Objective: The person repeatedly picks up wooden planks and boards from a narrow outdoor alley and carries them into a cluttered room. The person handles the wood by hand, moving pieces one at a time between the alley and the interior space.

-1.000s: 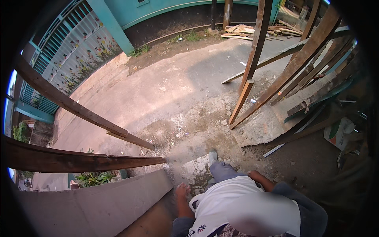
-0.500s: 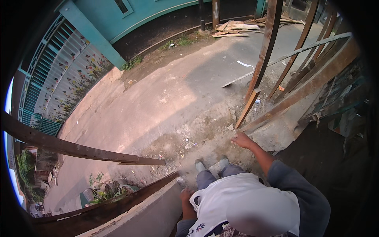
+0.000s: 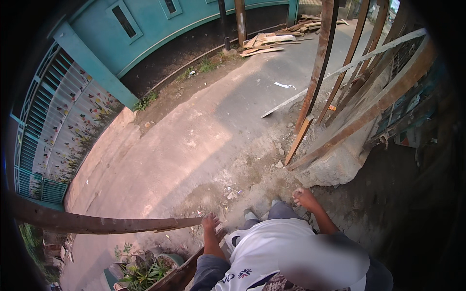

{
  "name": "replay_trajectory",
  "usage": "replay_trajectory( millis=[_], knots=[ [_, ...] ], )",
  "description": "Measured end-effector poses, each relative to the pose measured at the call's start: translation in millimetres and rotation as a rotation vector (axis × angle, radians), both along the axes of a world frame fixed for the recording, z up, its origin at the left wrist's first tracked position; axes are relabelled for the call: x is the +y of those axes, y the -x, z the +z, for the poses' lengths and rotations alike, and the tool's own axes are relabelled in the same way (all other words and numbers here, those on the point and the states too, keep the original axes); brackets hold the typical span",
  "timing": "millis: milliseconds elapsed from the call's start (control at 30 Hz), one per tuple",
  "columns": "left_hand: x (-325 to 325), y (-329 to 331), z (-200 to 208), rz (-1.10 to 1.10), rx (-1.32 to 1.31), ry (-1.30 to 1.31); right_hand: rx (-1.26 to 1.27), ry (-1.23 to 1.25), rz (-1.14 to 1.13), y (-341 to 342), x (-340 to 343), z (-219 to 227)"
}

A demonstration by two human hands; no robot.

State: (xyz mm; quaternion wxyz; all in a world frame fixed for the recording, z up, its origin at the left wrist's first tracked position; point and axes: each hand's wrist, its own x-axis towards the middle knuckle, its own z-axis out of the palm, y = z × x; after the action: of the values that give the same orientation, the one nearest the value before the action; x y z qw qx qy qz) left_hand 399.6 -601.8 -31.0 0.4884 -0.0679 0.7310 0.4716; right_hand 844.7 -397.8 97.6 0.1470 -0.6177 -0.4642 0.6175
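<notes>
My left hand (image 3: pixel 210 222) is raised beside the lower end of a long brown timber post (image 3: pixel 126 224). Its fingers are apart and touch or nearly touch the post's end; the picture does not settle which. My right hand (image 3: pixel 304 199) hangs in the air with loosely curled fingers, and nothing shows in it. A rough concrete block (image 3: pixel 335 169) lies just beyond that hand. Above it, a short lighter wood piece (image 3: pixel 297 140) leans at the foot of an upright timber (image 3: pixel 318 68). A brown beam (image 3: pixel 359 127) slants over the block.
A pale thin strip (image 3: pixel 340 72) crosses the timbers at right. Potted plants (image 3: pixel 145 271) stand at lower left by a dark board (image 3: pixel 187 271). Rubble (image 3: pixel 238 186) litters the road edge (image 3: pixel 194 131). Scrap boards (image 3: pixel 267 42) lie by the teal wall (image 3: pixel 97 29), near a painted gate (image 3: pixel 73 116).
My left hand has risen from beside my body to the left post's end. My right hand has drawn back from the right-hand timbers' foot. The view has shifted.
</notes>
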Motion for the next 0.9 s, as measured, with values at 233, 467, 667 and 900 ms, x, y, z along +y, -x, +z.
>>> replay_trajectory(
  millis=[233,467,667,900],
  knots=[
    [24.4,-26.7,-21.3,-0.031,-0.151,-0.001,-0.209,-0.100,0.076,-11.2,34.8,-1.7],
    [92.4,-70.1,7.8,0.167,-0.438,-0.257,-0.257,-0.547,0.225,65.5,73.3,48.5],
    [212.7,-111.7,97.6,0.131,-0.879,-0.747,0.209,-0.946,0.333,198.0,72.2,159.3],
    [227.3,-140.0,193.7,0.070,-1.017,-0.713,-0.286,-0.661,0.797,178.7,95.7,36.5]
  ],
)
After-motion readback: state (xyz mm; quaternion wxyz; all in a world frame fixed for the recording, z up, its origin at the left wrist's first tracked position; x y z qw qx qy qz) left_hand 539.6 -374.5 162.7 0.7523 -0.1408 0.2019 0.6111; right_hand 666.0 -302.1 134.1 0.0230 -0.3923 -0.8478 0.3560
